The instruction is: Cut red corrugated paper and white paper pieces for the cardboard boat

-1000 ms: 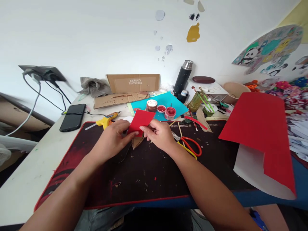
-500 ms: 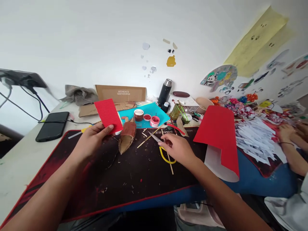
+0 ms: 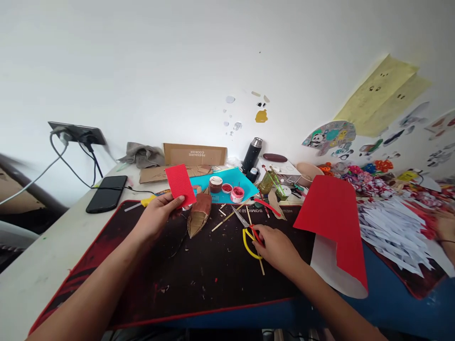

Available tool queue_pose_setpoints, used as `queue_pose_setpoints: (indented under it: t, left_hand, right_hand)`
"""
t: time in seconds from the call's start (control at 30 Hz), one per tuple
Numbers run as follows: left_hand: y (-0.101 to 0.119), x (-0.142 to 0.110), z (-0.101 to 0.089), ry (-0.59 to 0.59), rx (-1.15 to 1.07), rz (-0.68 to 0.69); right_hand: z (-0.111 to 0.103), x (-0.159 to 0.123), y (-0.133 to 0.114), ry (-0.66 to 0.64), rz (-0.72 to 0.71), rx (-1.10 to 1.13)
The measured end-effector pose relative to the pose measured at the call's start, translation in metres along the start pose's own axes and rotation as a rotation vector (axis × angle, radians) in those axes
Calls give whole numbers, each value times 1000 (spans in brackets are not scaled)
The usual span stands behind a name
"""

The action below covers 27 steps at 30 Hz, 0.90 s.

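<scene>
My left hand [image 3: 159, 213] pinches a small rectangle of red corrugated paper [image 3: 179, 184] by its lower edge, holding it upright. Just right of it on the dark mat lies a small cardboard boat [image 3: 199, 213], its upper part painted reddish brown. My right hand [image 3: 277, 244] grips the scissors [image 3: 248, 232] by the red handle, while the yellow handle loop sits free beside my fingers. Their blades point away and to the left, near thin wooden sticks [image 3: 222, 220]. To the right of my right hand stands a large curled sheet of red paper [image 3: 330, 208].
Paint pots [image 3: 215, 184] stand on a blue sheet [image 3: 236, 176] behind the boat. A black thermos [image 3: 252, 154] and a glass jar with brushes [image 3: 267, 182] are farther back. At left lies a phone [image 3: 106, 194]; at right, white paper strips [image 3: 393, 232] near another person's hand [image 3: 446, 227].
My right hand has shifted from near the scissors' pivot back onto the red handle. The view has turned slightly left and up. My left hand still holds the red corrugated paper.
</scene>
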State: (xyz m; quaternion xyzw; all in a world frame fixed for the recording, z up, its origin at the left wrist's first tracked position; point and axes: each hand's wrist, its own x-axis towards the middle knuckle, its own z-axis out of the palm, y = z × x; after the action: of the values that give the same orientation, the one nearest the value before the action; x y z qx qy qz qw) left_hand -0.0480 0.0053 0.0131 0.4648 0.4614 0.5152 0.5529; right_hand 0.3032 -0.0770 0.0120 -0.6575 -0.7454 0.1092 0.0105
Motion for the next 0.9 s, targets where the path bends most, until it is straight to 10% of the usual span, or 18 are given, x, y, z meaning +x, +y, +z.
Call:
queue_pose_setpoints:
  t: [0.27, 0.5, 0.9]
  left_hand:
    - [8, -3, 2, -39, -113, -36]
    - [8, -14, 14, -222, -231, -175]
    - [12, -23, 15, -342, -184, -169]
  right_hand:
    - [7, -5, 0, 110, 7, 792]
    - [9, 4, -72, -7, -87, 1549]
    - [48, 28, -136, -475, -248, 1692]
